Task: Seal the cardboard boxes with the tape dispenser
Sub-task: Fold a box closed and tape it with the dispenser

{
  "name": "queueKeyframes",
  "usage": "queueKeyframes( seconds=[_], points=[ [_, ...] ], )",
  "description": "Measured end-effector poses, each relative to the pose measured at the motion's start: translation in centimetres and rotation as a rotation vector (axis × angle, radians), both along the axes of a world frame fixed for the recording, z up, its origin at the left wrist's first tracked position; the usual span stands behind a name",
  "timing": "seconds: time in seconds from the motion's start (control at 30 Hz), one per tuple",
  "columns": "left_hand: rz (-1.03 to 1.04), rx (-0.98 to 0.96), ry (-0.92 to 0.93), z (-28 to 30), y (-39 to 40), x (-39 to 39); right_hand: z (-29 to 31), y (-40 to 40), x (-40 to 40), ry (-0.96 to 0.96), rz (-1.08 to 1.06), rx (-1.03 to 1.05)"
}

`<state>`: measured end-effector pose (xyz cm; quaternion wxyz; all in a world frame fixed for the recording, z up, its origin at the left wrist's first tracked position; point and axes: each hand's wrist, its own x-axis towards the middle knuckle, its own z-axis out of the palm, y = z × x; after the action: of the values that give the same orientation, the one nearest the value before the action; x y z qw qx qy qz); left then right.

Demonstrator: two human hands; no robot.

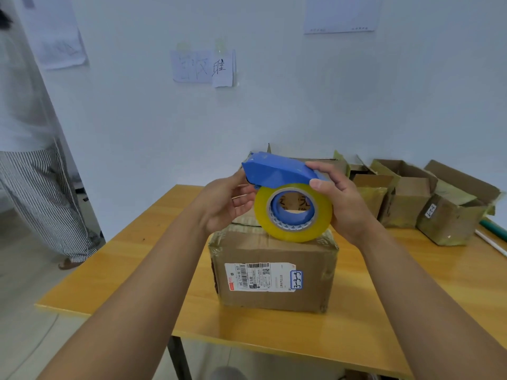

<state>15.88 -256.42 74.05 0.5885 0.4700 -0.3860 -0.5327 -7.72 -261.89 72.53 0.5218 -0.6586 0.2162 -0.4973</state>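
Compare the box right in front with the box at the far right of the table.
The front box has its flaps down and carries a large printed shipping label; the far-right box stands open, flaps up, with only a small handwritten tag. The front box sits square to the camera; the far-right box sits angled. Both are brown cardboard with old tape.

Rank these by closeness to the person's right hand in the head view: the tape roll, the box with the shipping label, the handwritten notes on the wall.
From the right hand:
1. Tape roll, in its grip, just left.
2. Labelled box, on the table below.
3. Handwritten notes, far off on the wall, upper left.
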Motion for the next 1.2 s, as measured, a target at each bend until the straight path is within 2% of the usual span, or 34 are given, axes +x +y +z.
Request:
queueKeyframes(
  seconds=[0.33,0.4,0.5,0.7,0.93,1.2],
  points=[
    [-0.013,0.001,0.312,0.3,1.2,0.7,0.0,-0.3,0.0,0.001,0.013,0.004],
    [0.011,0.018,0.278,0.4,1.2,0.8,0.1,-0.2,0.1,0.020,0.010,-0.015],
    [0.041,0.027,0.117,0.3,1.0,1.1,0.4,0.1,0.2,0.071,-0.016,-0.049],
    [0.042,0.070,-0.020,-0.5,1.0,2.3,0.5,0.1,0.8,0.269,-0.033,-0.125],
    [0.173,0.064,-0.028,-0.9,1.3,3.4,1.1,0.6,2.7,0.282,-0.083,-0.202],
    [0.314,0.082,-0.018,-1.5,2.4,6.8,3.4,0.5,3.4,0.423,-0.026,-0.276]
  ],
)
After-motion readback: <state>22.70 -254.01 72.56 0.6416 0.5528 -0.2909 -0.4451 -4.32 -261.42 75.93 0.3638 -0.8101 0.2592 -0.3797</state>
